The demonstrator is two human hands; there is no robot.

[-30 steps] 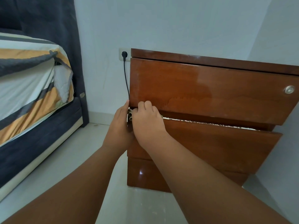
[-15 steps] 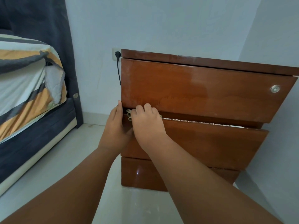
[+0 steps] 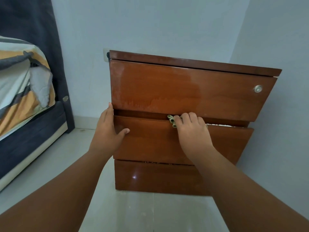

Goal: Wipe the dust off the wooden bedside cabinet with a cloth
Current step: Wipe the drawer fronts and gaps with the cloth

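The glossy brown wooden bedside cabinet stands against the wall with three drawer fronts; the middle drawer is pulled slightly out. My right hand presses a small pale green cloth onto the top edge of that middle drawer, near its middle. Most of the cloth is hidden under the fingers. My left hand rests flat on the cabinet's left edge, thumb on the middle drawer front, holding nothing.
A bed with a striped orange, grey and white cover stands at the left, a dark headboard behind it. A wall socket with a black plug sits behind the cabinet's top left corner. A side wall closes in on the right.
My right hand has slid the cloth rightward along the middle drawer's top edge, from the left corner to the middle. My left hand stayed at the left edge and spread flat. The view shifted right.
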